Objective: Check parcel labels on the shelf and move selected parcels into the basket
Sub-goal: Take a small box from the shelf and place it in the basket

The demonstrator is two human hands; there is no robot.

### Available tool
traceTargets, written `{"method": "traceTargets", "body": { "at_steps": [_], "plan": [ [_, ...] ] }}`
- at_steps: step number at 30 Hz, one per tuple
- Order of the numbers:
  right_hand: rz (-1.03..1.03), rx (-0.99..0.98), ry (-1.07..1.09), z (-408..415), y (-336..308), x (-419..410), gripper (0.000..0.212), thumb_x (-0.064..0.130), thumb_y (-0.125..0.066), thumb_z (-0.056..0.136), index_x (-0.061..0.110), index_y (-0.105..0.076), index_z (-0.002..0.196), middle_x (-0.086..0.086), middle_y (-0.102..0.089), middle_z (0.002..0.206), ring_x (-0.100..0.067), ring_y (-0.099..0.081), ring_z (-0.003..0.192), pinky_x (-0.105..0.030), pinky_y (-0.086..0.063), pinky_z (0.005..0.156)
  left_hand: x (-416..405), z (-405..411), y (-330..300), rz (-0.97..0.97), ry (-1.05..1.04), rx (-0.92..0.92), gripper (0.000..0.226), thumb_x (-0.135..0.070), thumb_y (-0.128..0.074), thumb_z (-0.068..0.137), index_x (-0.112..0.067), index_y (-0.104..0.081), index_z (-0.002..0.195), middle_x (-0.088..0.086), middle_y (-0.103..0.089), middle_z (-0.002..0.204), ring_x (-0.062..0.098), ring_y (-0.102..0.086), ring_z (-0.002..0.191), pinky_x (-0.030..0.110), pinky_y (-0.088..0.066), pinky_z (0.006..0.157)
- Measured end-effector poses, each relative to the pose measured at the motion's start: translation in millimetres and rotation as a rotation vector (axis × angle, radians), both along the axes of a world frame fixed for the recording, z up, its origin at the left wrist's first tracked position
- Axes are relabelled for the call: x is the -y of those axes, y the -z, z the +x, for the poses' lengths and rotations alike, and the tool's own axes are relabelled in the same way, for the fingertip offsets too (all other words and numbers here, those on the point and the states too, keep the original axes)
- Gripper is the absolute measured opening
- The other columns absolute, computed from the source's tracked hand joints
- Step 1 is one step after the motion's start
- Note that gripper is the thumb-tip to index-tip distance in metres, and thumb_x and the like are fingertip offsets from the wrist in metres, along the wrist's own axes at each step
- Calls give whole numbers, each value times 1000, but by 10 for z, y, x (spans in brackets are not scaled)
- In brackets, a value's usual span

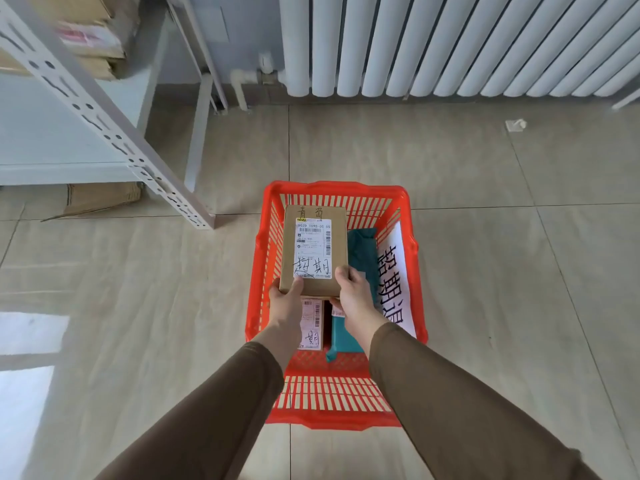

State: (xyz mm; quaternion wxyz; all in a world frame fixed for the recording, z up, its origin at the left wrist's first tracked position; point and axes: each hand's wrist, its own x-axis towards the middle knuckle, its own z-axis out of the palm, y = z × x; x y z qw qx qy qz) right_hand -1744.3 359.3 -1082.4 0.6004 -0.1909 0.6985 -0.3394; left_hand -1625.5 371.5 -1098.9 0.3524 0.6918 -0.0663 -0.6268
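Observation:
A brown cardboard parcel (313, 237) with a white label and handwritten black characters is held flat above the red plastic basket (332, 190) on the floor. My left hand (285, 299) grips its near left corner, thumb on top. My right hand (353, 294) grips its near right corner, thumb on the label's edge. Inside the basket lie a teal bag parcel (362, 251), another teal parcel (343, 336) and a parcel with a pink label (311, 323). A white paper sign (394, 275) with large black characters leans on the basket's right wall.
A white metal shelf (104, 109) stands at the left, with cardboard boxes (93, 32) on an upper level and a flat box (100, 199) under it on the floor. A white radiator (450, 43) lines the back wall. A scrap of paper (515, 125) lies on the tiled floor.

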Motion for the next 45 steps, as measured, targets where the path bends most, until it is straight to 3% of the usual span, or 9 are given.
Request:
{"method": "traceTargets", "body": {
  "at_steps": [6, 10, 13, 25, 29, 34, 38, 42, 45],
  "plan": [
    [-22, -42, 13, 103, 270, 158, 15, 30, -50, 107, 28, -60, 118, 5, -66, 104, -19, -64, 102, -52, -52, 104, 117, -58, 289, 87, -187, -10, 73, -47, -76, 86, -17, -46, 144, 4, -65, 125, 27, -63, 118, 43, -49, 108],
    [-30, -51, 39, 186, 362, 176, 15, 31, -51, 106, 26, -56, 119, 6, -64, 108, -23, -62, 112, -51, -53, 104, 157, -49, 219, 102, -257, -28, 51, -40, -69, 98, -6, -57, 134, 2, -66, 97, 15, -66, 88, 23, -50, 69],
    [-65, -34, 47, 211, 408, 121, 15, 32, -56, 104, 26, -52, 117, 4, -63, 113, -23, -63, 113, -53, -53, 103, 144, -45, 128, 94, -242, -31, 47, -40, -65, 101, -5, -60, 131, 2, -66, 94, 12, -66, 82, 21, -47, 61],
    [3, -22, -109, 25, 58, -47, 49, 38, -49, 108, 25, -42, 154, 3, -50, 153, -18, -52, 136, -34, -41, 107, -23, 6, -198, 106, -204, -116, 47, -41, -61, 102, -8, -56, 135, 0, -61, 103, 13, -64, 94, 26, -56, 91],
    [8, -65, -120, 11, -309, -168, 39, 39, -44, 109, 22, -53, 143, 9, -53, 136, -14, -51, 128, -34, -39, 98, -152, 16, -603, 129, -180, -124, 43, -42, -58, 103, -10, -55, 132, 5, -62, 117, 21, -64, 114, 32, -54, 103],
    [-63, -191, -203, 108, -1348, -230, 33, 34, -46, 105, 20, -48, 76, -8, -65, 95, -28, -61, 90, -32, -37, 72, -306, 232, -1543, 70, -144, -139, 48, -41, -58, 104, -11, -55, 140, 8, -60, 138, 27, -54, 137, 40, -48, 114],
    [-102, -189, -252, 351, -2553, -201, 28, 38, -50, 101, 19, -71, 99, 1, -75, 105, -18, -69, 98, -38, -53, 88, -311, 607, -2785, -7, -99, -179, 22, -32, -50, 109, -13, -61, 105, 2, -65, 102, 21, -67, 107, 32, -54, 88],
    [-126, -163, -255, 725, -3806, -152, 33, 43, -58, 99, 20, -70, 120, 0, -72, 120, -21, -67, 111, -42, -52, 97, -309, 1194, -3972, -133, -48, -120, 43, -26, -60, 105, -9, -51, 144, 6, -57, 138, 28, -51, 140, 39, -47, 108],
    [-210, -152, -293, 1101, -4695, -58, 28, 43, -65, 92, 20, -73, 106, -5, -76, 111, -27, -70, 109, -40, -54, 92, -326, 1681, -4918, -262, -40, -66, 38, -24, -62, 103, -12, -56, 139, 3, -64, 128, 25, -55, 136, 40, -47, 108]
  ]
}}
